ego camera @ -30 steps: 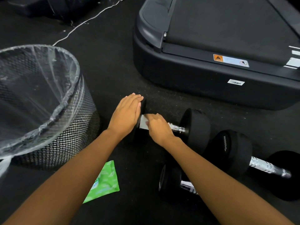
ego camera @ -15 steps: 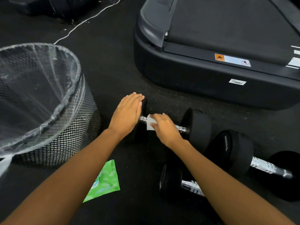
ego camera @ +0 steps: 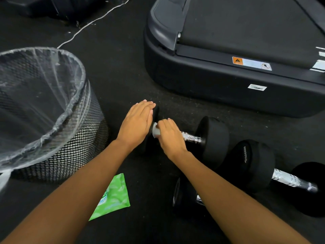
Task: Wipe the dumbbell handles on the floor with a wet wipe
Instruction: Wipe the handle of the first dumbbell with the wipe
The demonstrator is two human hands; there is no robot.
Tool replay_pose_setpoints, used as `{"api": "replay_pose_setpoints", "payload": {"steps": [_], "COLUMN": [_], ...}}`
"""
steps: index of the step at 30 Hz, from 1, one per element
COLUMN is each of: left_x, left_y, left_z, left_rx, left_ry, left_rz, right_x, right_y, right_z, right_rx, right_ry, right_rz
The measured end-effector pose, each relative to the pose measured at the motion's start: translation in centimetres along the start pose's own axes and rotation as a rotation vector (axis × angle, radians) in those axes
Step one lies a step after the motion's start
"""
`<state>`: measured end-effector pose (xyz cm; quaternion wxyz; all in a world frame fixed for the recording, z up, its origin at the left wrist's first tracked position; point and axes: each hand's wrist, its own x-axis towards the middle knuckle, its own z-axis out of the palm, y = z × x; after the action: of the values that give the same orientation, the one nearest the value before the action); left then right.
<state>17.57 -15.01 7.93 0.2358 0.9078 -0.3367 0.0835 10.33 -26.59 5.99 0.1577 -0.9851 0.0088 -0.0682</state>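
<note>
Gripping a wet wipe [ego camera: 156,132] around the dumbbell handle [ego camera: 190,137], right hand [ego camera: 171,138], left hand [ego camera: 136,124] flat on the weight.

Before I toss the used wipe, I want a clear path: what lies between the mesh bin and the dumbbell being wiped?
Head view: only the left hand, resting on that dumbbell's near weight.

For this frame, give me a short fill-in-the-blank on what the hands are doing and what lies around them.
1. The right hand presses a white ___ onto the dumbbell handle.
2. The left hand lies flat on the dumbbell's ___ end weight.
3. The green wipe packet lies on the ___.
4. The mesh bin is lined with a clear plastic ___.

Missing words: wipe; left; floor; bag
</note>
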Motion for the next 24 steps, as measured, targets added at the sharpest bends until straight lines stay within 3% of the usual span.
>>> {"api": "replay_pose_setpoints", "payload": {"steps": [5, 13, 17, 19, 24], "left_x": [-0.1, 0.0, -0.1, -0.1, -0.2], "left_y": [0.1, 0.1, 0.1, 0.2, 0.2], "left_z": [-0.2, -0.1, -0.2, -0.2, -0.2], "left_rx": [-0.013, 0.004, 0.012, 0.015, 0.021], "left_ry": [0.003, -0.003, -0.012, -0.002, -0.012], "left_rz": [-0.002, 0.0, 0.007, 0.003, 0.011], "right_x": [-1.2, 0.1, 1.4, 2.0, 1.2], "right_y": [1.1, 1.2, 1.7, 1.2, 1.3], "right_z": [0.7, 0.3, -0.4, -0.4, -0.8], "right_rx": [0.029, 0.005, 0.068, 0.07, 0.215], "right_ry": [0.092, -0.067, -0.21, -0.269, -0.267], "right_rz": [0.049, 0.015, 0.205, 0.204, 0.156]}}
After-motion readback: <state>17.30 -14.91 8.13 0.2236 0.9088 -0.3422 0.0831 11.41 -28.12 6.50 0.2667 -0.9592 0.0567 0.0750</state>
